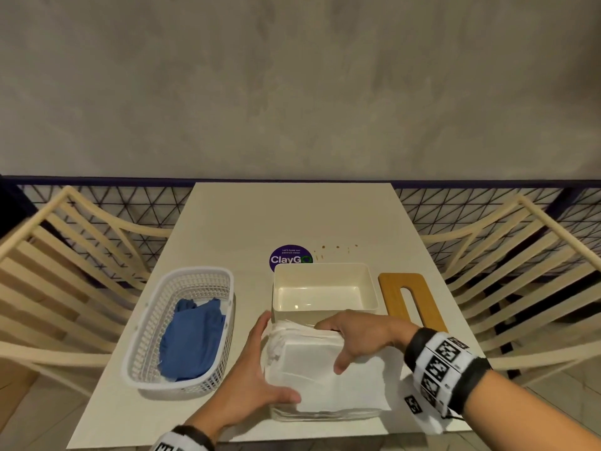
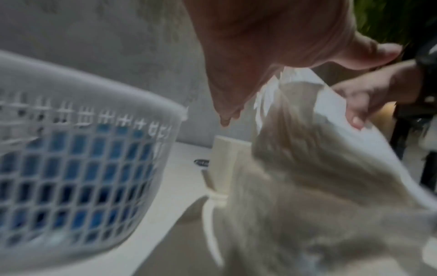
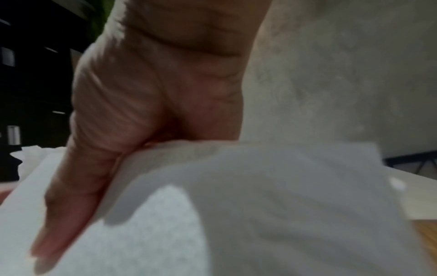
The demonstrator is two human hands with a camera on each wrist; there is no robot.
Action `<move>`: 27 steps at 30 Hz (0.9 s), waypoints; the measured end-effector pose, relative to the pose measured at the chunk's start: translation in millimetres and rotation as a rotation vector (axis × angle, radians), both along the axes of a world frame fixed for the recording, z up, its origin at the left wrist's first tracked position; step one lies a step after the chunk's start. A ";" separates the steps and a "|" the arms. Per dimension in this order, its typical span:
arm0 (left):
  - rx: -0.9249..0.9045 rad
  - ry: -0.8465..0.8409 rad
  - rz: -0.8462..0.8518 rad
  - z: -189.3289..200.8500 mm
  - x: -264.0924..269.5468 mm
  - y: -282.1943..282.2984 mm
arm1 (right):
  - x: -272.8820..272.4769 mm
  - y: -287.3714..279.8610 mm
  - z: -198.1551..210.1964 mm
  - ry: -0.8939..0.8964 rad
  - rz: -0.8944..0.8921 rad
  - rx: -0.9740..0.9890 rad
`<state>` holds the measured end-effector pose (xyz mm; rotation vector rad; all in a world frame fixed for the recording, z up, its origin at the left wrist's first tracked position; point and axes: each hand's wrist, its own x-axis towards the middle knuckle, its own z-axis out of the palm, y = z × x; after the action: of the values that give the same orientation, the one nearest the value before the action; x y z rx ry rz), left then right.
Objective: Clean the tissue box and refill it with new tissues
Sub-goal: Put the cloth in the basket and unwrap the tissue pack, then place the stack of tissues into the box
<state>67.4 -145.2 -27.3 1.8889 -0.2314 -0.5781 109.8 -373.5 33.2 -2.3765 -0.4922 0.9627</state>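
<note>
The cream tissue box [image 1: 325, 307] stands open and empty at mid-table, its corner also visible past my left hand [image 2: 222, 158]. Its wooden slotted lid [image 1: 390, 297] lies flat to the right of it. A thick stack of white tissues [image 1: 325, 385] sits just in front of the box, between both hands. My left hand [image 1: 266, 359] presses its left side with straight fingers, thumb along the near edge. My right hand [image 1: 335, 345] grips the top sheets, fingers curled over the far edge, thumb on top [image 3: 71, 196]. Whether the stack [image 2: 307, 168] is lifted off the table I cannot tell.
A white mesh basket [image 1: 143, 320] holding a blue cloth [image 1: 192, 340] stands to the left of the stack, close to my left hand [image 2: 260, 65]. A round purple sticker [image 1: 289, 257] and small brown spots [image 1: 338, 247] mark the table behind the box. Slatted chairs flank the table.
</note>
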 end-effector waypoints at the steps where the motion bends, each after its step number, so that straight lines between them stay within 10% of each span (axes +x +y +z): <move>1: 0.000 -0.036 -0.008 7.9 3.1 -3.8 | -4.9 -0.1 1.7 -0.031 0.011 0.011; 22: -0.029 -0.049 0.181 45.3 24.6 -17.1 | -20.0 -48.8 2.1 0.211 -0.291 0.268; 27: -0.197 0.101 0.293 47.4 29.4 -6.0 | -26.9 -79.3 -16.8 0.392 -0.593 0.706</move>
<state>96.8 -151.2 20.1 1.6587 0.0538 -0.4320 82.9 -452.8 16.4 -1.5070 0.0431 0.7710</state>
